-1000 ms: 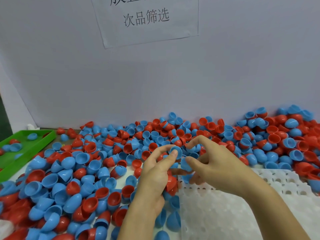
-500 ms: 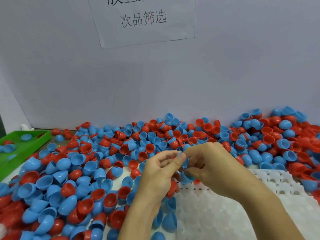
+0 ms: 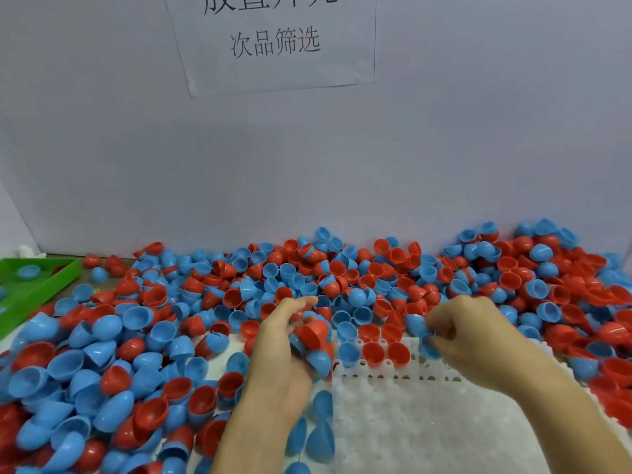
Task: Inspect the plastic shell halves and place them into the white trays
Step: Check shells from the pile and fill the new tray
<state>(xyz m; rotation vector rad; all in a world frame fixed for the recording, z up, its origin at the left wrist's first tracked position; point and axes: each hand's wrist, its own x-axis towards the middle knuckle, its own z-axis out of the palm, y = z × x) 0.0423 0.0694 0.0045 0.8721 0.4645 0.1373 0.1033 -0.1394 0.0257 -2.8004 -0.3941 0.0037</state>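
Note:
A big heap of red and blue plastic shell halves covers the table. My left hand cups a small bunch of them, a red shell half on top and a blue one below. My right hand pinches a blue shell half just above the far row of the white tray. That row holds a blue shell and two red shells, all open side up.
A green tray with a few shells lies at the far left. A white wall panel with a paper sign stands right behind the heap. More shells pile along the tray's right edge.
My hands have drawn apart: the right one carried a blue shell rightward over the tray's far row, while the left stayed beside the tray's left edge with its bunch.

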